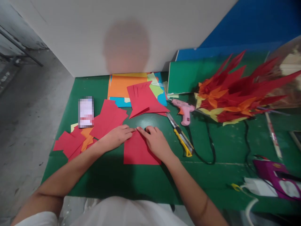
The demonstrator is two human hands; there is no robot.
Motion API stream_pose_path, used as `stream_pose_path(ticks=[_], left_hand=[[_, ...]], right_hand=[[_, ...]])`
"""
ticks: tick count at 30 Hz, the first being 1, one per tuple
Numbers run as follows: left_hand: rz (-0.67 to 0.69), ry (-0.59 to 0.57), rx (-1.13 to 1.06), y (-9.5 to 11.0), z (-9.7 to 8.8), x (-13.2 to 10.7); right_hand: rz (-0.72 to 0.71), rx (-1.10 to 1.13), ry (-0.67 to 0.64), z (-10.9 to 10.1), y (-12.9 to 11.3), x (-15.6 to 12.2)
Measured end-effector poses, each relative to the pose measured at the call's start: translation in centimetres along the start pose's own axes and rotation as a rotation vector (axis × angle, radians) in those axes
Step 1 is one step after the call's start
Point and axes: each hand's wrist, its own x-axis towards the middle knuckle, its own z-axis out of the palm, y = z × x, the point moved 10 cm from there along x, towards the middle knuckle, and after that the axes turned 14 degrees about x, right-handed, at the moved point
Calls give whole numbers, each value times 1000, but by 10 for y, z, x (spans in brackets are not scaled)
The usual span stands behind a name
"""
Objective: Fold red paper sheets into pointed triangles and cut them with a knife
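Observation:
A square sheet of red paper (pixel 138 153) lies flat on the green tabletop, under my two hands. My left hand (pixel 118 137) grips its upper left edge, fingers pressed together at the paper. At the same top edge my right hand (pixel 156 141) has thumb and index finger on the sheet, the other fingers curled. A small black thing (pixel 146 129) shows by the right index finger; its kind is unclear. Just beyond the hands is a folded red paper (pixel 143 99) with slits. A yellow utility knife (pixel 181 135) lies right of my right hand.
Red paper pieces (pixel 109 117) and a phone (pixel 86 112) lie left. Behind are orange sheets (pixel 124 86). To the right are a pink glue gun (pixel 183 110) with a black cord, a red and orange paper flower (pixel 235 94) and a purple box (pixel 272 172). A white panel (pixel 82 37) stands behind.

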Motion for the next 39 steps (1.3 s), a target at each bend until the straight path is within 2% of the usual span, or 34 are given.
stream_pose_path(ticks=[7, 16, 20, 25, 31, 34, 39], left_hand=[[-91, 93, -53, -4, -11, -22], [-262, 164, -52, -1, -14, -35], [-328, 141, -31, 1, -7, -39], [-332, 119, 2, 5, 2, -36], [-390, 188, 56, 0, -8, -25], [-422, 188, 22, -4, -5, -20], [-462, 180, -23, -8, 0, -19]], right_hand=[[7, 7, -11, 2, 1, 1], [19, 8, -11, 1, 2, 2], [13, 7, -8, 1, 0, 2], [16, 8, -1, 1, 1, 1], [16, 66, 39, 0, 4, 0], [21, 103, 64, -1, 5, -1], [24, 77, 20, 1, 4, 0]])
